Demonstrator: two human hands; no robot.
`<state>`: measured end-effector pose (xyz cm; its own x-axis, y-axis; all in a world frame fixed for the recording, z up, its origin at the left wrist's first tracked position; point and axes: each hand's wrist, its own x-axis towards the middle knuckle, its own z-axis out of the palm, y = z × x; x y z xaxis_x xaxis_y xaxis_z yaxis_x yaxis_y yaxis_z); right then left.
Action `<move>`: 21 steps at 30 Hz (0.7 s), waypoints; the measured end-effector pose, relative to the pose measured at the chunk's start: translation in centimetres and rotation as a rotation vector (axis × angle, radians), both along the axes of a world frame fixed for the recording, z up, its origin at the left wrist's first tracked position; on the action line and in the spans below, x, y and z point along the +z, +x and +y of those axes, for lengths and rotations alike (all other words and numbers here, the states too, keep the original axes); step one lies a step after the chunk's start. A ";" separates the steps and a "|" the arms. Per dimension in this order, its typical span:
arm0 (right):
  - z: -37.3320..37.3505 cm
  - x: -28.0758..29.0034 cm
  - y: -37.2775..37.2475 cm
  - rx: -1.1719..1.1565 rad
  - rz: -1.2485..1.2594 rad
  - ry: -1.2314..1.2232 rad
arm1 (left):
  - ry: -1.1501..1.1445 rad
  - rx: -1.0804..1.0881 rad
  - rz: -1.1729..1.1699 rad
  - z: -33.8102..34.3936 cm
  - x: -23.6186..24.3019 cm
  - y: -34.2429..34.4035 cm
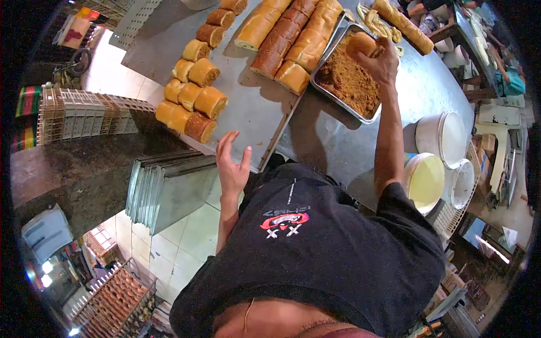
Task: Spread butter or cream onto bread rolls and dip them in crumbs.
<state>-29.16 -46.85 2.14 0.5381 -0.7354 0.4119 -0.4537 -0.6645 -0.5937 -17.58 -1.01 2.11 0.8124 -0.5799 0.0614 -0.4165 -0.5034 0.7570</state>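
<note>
My right hand [383, 63] is closed around a bread roll piece [359, 43] at the far end of a metal tray [365, 120]. Brown crumbs [350, 76] fill that tray, and the roll rests against them. My left hand [233, 168] is held off the near table edge with fingers apart and nothing in it. Closest to it is a group of cut roll pieces [186, 112], some with brown crumb-covered ends. Long bread rolls, golden [313, 36] and dark brown [283, 40], lie side by side left of the tray.
White lidded buckets [437, 138] and a yellow-topped bucket [425, 180] stand at the right. Stacked metal sheets [169, 186] are below the table's left side, near plastic crates [76, 115]. Another long roll [403, 25] and a crumpled yellowish cloth [376, 23] lie beyond the tray.
</note>
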 end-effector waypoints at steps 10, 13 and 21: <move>2.7 -10.7 -5.1 -0.214 -0.106 -0.156 | 0.004 -0.066 0.039 -1.2 0.2 -1.2; 1.4 -10.7 -3.8 -0.170 -0.162 -0.160 | 0.008 -0.077 0.031 -1.8 0.5 -0.9; 3.1 -6.3 -2.8 -0.116 -0.283 -0.072 | -0.023 0.026 0.023 -1.2 0.8 -1.2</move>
